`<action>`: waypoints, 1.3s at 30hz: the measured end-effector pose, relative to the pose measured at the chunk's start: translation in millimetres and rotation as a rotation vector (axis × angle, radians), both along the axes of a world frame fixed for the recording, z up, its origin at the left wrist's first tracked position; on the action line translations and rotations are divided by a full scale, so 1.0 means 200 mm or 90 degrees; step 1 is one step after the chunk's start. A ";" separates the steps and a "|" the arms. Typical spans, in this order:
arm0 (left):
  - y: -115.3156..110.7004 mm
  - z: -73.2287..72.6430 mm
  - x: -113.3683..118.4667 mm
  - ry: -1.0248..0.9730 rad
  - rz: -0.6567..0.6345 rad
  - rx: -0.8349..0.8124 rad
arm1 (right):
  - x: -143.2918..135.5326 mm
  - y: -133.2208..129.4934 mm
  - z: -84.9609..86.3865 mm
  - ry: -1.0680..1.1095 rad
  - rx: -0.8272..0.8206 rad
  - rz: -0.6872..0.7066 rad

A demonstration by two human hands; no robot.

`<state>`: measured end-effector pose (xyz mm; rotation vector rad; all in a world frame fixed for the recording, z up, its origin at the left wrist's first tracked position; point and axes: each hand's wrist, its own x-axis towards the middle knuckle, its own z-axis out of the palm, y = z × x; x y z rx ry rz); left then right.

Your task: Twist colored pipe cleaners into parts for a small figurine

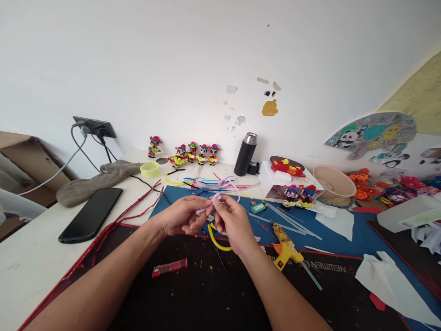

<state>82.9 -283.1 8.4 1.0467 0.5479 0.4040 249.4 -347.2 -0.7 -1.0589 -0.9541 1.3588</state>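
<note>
Above the front edge of the blue mat my two hands meet, both closed around a light purple pipe cleaner (216, 197) that is bent into a small shape. My left hand (184, 214) pinches one side of it between thumb and fingers. The thumb and index finger of my right hand (234, 223) grip the other side. A lilac length curves up behind the right hand; whether it joins the held piece I cannot tell. Just below the hands lies a curved yellow pipe cleaner (216, 241), partly hidden by the right hand.
A yellow glue gun (287, 248) rests right of the hands near clear glue sticks (285, 220). A red lighter (170, 267) lies on the black mat (193, 303). Behind are coloured pipe cleaners (206, 184), several small figures (203, 154) and a black flask (245, 154). A phone (91, 215) lies left.
</note>
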 end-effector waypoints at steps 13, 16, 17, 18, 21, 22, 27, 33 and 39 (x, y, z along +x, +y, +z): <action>-0.01 -0.01 0.00 0.001 -0.031 -0.008 | 0.01 0.02 -0.04 0.016 0.036 -0.020; 0.00 0.01 -0.01 0.023 -0.010 0.036 | 0.03 0.02 -0.04 0.013 0.028 -0.049; 0.01 0.01 -0.02 0.029 -0.008 0.050 | 0.03 0.02 -0.04 0.008 0.025 -0.062; 0.01 0.01 -0.03 0.033 -0.009 0.061 | 0.03 0.02 -0.04 0.003 0.025 -0.072; 0.03 0.02 -0.05 0.038 -0.026 0.079 | 0.03 0.02 -0.04 -0.017 0.027 -0.075; 0.03 0.02 -0.06 0.039 -0.032 0.082 | 0.03 0.02 -0.04 -0.022 0.027 -0.071; 0.04 0.01 -0.06 0.056 -0.031 0.090 | 0.03 0.02 -0.05 -0.023 0.043 -0.059; 0.04 0.00 -0.05 0.069 -0.025 0.106 | 0.03 0.02 -0.04 -0.020 0.041 -0.059; 0.03 0.01 -0.04 0.084 -0.034 0.108 | 0.03 0.02 -0.04 -0.013 0.038 -0.044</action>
